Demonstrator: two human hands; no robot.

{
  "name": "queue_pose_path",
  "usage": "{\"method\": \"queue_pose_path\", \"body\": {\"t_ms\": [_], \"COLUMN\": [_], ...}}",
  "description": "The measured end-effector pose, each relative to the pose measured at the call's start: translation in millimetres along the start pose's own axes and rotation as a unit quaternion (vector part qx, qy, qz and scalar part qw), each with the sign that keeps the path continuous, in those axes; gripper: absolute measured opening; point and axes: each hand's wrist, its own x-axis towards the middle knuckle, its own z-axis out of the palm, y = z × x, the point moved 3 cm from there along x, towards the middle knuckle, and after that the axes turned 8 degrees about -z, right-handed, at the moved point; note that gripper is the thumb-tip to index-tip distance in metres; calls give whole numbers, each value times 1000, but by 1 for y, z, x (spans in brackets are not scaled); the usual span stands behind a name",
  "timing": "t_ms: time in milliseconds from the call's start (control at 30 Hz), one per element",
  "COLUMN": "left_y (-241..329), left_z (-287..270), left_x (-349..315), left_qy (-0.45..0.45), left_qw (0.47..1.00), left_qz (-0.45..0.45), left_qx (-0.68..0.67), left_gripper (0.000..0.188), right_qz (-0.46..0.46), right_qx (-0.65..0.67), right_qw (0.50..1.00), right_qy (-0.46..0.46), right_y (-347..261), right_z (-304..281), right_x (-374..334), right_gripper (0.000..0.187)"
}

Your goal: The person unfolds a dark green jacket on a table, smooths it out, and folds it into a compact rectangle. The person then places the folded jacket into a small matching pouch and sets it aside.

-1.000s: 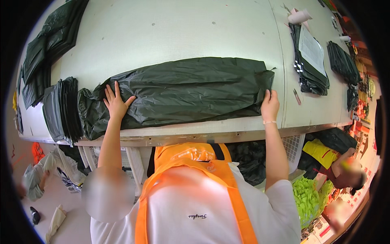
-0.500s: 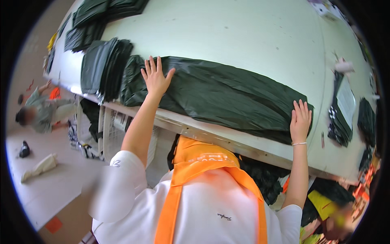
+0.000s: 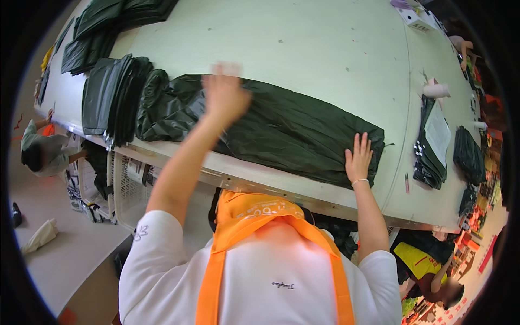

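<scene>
A long, folded piece of thin, shiny dark green material [image 3: 292,130] lies along the near edge of the pale table, creased and bunched up at its left end. My left hand [image 3: 226,100], smeared by motion, is over its left part with fingers stretched out; whether it touches the surface I cannot tell. Flat on the right end rests my right hand [image 3: 359,160], fingers spread and holding nothing. A stack of similar dark folded pieces [image 3: 114,100] sits just left of the bunched end.
More dark folded pieces [image 3: 100,32] are piled at the far left. On the right lie a dark bundle with a white sheet of paper [image 3: 437,130], a white roll [image 3: 436,90] and a small pen-like object [image 3: 407,183]. Other people are beyond both table ends.
My left hand has slid rightward over the green material. My right hand stays at its right end. The whole view has shifted a little.
</scene>
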Motion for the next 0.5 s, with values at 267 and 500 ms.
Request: {"method": "queue_pose_path", "body": {"t_ms": [267, 500], "left_y": [183, 202], "left_z": [75, 76], "left_x": [-119, -125], "left_qy": [-194, -213], "left_qw": [945, 942], "left_qz": [237, 246], "left_qx": [-116, -78], "left_gripper": [87, 89], "right_qz": [45, 385], "right_qx": [96, 370], "right_qw": [986, 845], "right_qy": [130, 28], "right_y": [6, 87], "right_z": [-15, -15], "right_x": [2, -46], "right_gripper": [61, 72]}}
